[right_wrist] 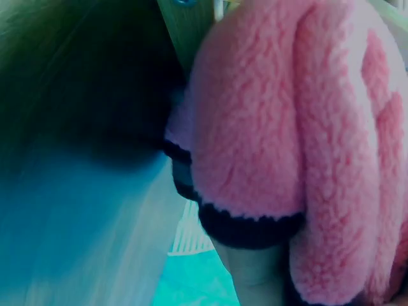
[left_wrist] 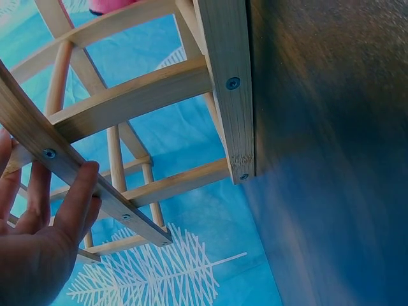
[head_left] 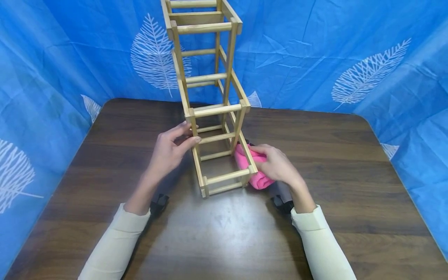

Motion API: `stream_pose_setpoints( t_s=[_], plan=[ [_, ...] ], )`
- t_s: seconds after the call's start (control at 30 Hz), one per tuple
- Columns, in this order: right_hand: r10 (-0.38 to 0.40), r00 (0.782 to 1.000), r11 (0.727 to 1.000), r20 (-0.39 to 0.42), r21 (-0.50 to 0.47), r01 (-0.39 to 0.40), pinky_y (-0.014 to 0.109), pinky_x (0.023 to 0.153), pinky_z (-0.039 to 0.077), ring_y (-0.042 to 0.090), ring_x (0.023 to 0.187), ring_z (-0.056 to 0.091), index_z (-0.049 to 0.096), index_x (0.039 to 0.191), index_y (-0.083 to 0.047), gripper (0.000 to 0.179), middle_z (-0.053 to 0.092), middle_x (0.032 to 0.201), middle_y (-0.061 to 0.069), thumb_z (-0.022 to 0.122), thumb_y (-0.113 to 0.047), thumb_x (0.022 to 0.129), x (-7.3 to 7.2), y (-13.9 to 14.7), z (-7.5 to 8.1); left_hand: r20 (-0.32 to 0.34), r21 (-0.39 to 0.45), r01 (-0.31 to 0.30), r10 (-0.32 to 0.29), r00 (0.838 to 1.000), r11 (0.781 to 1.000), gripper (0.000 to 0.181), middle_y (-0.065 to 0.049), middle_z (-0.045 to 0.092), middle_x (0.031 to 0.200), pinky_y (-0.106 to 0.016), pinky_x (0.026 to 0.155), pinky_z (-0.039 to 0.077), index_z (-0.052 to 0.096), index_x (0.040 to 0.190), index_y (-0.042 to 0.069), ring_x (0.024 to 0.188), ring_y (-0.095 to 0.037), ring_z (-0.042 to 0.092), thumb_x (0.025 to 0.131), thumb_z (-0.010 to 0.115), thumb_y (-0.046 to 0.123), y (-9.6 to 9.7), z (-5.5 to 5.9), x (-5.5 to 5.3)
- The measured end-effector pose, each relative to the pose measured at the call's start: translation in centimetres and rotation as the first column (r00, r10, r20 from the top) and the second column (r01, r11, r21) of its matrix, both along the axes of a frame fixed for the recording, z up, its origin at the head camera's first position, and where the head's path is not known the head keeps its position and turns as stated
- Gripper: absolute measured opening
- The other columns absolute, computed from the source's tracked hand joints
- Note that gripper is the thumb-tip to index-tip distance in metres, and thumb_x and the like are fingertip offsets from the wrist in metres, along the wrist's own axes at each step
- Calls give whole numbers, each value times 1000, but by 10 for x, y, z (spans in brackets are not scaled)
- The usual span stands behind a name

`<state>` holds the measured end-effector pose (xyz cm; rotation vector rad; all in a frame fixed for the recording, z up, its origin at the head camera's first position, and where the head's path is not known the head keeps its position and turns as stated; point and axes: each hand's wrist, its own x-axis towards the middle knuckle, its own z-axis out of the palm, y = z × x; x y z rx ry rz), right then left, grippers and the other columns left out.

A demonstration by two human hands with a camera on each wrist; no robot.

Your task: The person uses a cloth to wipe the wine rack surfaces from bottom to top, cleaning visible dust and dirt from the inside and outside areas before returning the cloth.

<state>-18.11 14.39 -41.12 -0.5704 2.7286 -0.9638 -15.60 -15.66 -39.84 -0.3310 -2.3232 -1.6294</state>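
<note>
A tall wooden rack point(head_left: 217, 111) with stepped tiers stands on the table, its lowest tier toward me. My left hand point(head_left: 169, 149) grips its left front post, thumb in front and fingers behind; the left wrist view has these fingers point(left_wrist: 78, 201) against a slanting wooden rail point(left_wrist: 48, 150). Against the rack's lower right side is a folded, fluffy pink towel point(head_left: 260, 180) with a dark edge. My right hand point(head_left: 278, 165) holds the towel from above and the right. In the right wrist view the thick folds of the towel point(right_wrist: 248, 121) fill much of the picture.
The dark brown wooden table point(head_left: 322, 144) has rounded far corners. A blue curtain point(head_left: 290, 46) with white leaf prints hangs behind it and along both sides. The rack's top runs out of the head view. Black straps point(head_left: 160, 203) sit at both wrists.
</note>
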Motion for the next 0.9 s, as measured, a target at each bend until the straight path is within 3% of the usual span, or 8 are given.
stream_pose_setpoints(
  t_s=[0.3,0.53,0.7,0.8,0.9],
  plan=[
    [89,996,996,29,-16,-89,35,66,46,20,82,52,60,135,-3,50,62,124,10,70,-6,86,29,15,3,-3,-9,-21,21,1000,1000,35,-22,57,133,-34,89,52,67,119,-8,122,-31,56,87,75,3,-1,-2,0],
    [76,996,996,37,49,-78,39,76,48,23,95,56,61,136,-10,51,60,130,7,71,-9,86,54,30,11,-13,12,-13,13,1000,1000,35,-20,59,132,-33,87,54,67,120,-6,109,-28,64,87,74,2,-1,-4,0],
    [-55,997,998,-60,28,57,49,82,47,32,109,57,62,135,-15,52,58,133,10,74,-8,85,71,48,21,-15,6,-5,5,1000,1000,35,-19,60,131,-35,87,54,67,120,-6,111,-28,63,87,74,3,0,-5,-1],
    [-141,976,989,-168,-67,131,53,89,44,36,118,55,63,134,-10,52,57,133,14,77,-5,83,79,51,24,-26,-1,-8,8,1000,1000,35,-19,61,129,-36,88,53,67,121,-6,112,-27,62,87,74,3,0,-3,-1],
    [-170,951,979,-259,-158,132,48,88,44,34,116,56,64,132,-8,54,58,131,13,79,-2,80,87,48,26,-25,5,-1,1,1000,1000,36,-19,62,129,-35,87,54,67,121,-6,109,-27,63,87,74,3,-1,-4,-2]
  ],
)
